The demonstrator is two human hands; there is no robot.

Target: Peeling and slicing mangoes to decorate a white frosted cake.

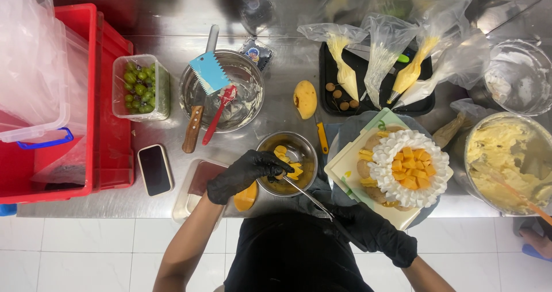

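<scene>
A: Steel worktop, white tile floor below. What's the step?

B: Looks like fruit prep for a cake. Left hand, black glove, curled over rim of small steel bowl w/ mango pieces, seems to steady it. Right hand, also gloved, closed round handle of a thin metal tool, tip reaching into bowl. Can't tell if knife or tongs.

A: Where's the cake?

B: Cake just right of bowl, on a board, white piped cream ring, mango cubes in centre.

A: Next move needs?

B: My guess: lift a piece cleanly, carry across w/o dripping, set it down w/o denting cream.

A: Packages?

B: Clear tub of green grapes upper left beside red crate. Small dark sachet behind big mixing bowl, label too small to read. Piping bags on black tray. Dark phone left of hands.
</scene>
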